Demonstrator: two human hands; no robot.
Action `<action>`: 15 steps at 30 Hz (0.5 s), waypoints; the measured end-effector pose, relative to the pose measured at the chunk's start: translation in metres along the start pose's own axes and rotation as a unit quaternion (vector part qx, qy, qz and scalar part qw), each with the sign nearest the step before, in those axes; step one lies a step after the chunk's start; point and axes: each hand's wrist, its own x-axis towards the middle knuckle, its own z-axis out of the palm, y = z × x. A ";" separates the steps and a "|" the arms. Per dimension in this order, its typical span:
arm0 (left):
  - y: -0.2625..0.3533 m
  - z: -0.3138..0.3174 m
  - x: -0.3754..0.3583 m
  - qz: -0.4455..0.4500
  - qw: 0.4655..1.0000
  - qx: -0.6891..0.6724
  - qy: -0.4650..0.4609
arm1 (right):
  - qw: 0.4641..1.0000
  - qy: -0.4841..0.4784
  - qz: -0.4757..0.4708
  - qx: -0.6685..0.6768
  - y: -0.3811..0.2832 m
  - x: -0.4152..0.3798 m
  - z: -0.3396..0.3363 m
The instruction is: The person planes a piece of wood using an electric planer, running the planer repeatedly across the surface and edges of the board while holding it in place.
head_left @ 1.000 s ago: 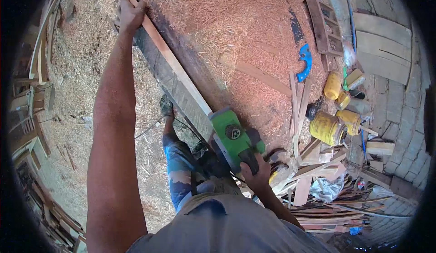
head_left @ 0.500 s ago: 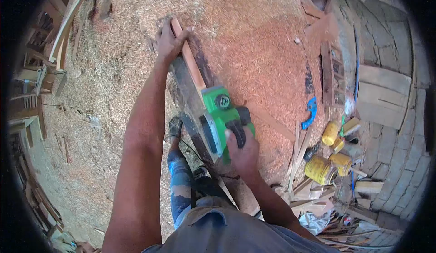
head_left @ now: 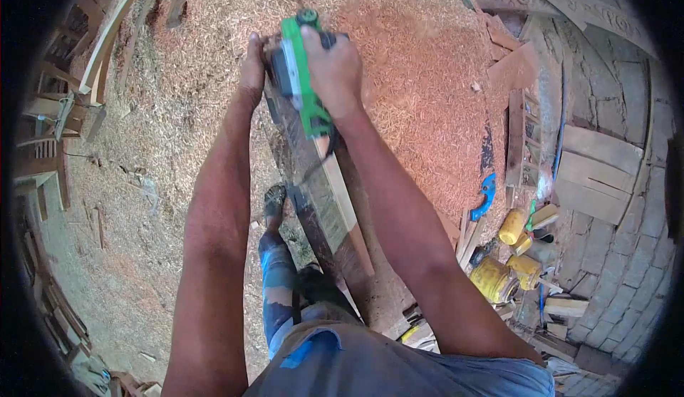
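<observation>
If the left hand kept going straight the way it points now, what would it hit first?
Probably nothing at its own height: ahead of the left hand the way looks free, with wood shavings apparently lower down, though depth is uncertain in this view.

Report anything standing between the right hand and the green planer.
Nothing visible does: the right hand is on the green planer, which sits over the far part of the wooden strip. The left hand is beside the planer, not between them.

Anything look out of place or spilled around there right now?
Wood shavings blanket the ground around the planer, likely planing waste. A blue-handled saw lies loose on the ground, which looks out of place.
</observation>
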 end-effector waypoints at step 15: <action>-0.032 0.008 0.002 0.146 0.947 0.285 -0.002 | 0.967 -0.152 0.172 -0.111 0.150 -0.439 -0.252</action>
